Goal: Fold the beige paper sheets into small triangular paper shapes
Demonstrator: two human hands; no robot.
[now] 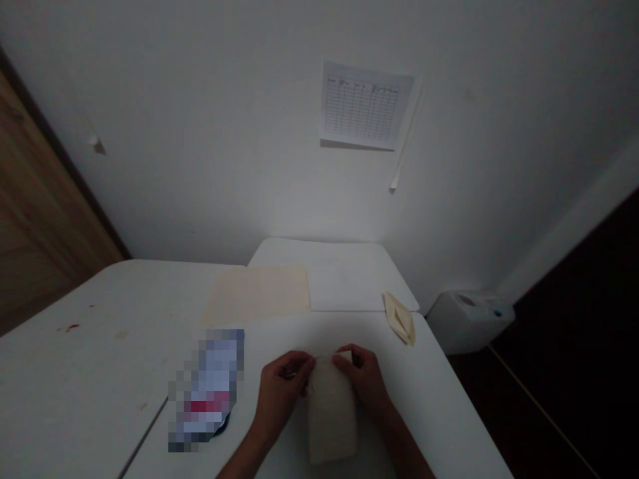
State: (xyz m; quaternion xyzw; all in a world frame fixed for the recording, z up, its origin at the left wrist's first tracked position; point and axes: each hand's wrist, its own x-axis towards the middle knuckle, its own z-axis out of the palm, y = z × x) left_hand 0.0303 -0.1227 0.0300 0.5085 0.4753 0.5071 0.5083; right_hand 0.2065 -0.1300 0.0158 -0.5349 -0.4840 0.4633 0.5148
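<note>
Both forearms reach in from the bottom of the view and angle toward each other over the near part of the white table (90,299); the wrists are bent slightly and the fingers curl forward and down. The left hand (282,389) and the right hand (362,376) are close together but not touching; each pinches one side of the top end of a long beige paper (332,416), so both are closed on it, with the fingers partly hiding its upper corners. The paper stands at the table's near part, between the forearms, running lengthwise toward the person; its lower end seems to rest on the table, though the contact is hard to tell in the dim light, and the top looks turned or creased under the fingers.

Just left of the left hand on the table lies a pixelated object (207,389), too blurred to identify; a flat cream sheet (255,295) lies further along the table, near its far edge; a small folded paper (399,318) sits by the table's far right corner. Beyond the table are a white pad (344,266) and a white box (466,319); above it, a printed chart (367,103) is fixed to the wall.
</note>
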